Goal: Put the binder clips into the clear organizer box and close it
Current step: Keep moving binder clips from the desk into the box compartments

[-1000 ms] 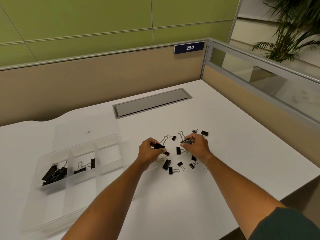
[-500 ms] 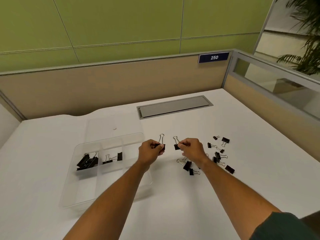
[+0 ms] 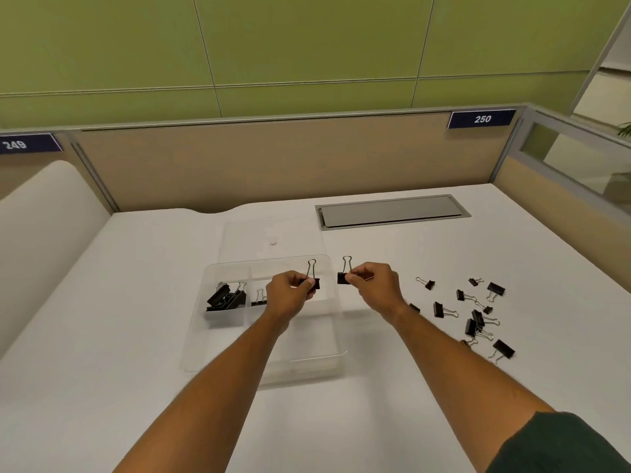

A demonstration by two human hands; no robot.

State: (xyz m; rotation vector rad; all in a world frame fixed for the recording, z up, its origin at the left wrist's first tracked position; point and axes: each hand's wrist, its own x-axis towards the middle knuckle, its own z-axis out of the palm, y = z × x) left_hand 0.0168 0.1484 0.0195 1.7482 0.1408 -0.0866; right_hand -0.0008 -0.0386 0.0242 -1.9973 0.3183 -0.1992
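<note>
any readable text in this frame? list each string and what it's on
"250": white digits on a dark blue plate at the top edge of the beige partition, right side.
"249": white digits on a second dark blue plate at the far left, slightly blurred, cut off by the frame edge.
No text shows on the binder clips or the clear organizer box.

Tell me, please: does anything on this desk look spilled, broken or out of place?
Nothing looks broken. The small black metal binder clips lie scattered loose on the white desk, right of the clear plastic organizer box, awaiting sorting. Its flat clear lid lies open behind it.
</note>
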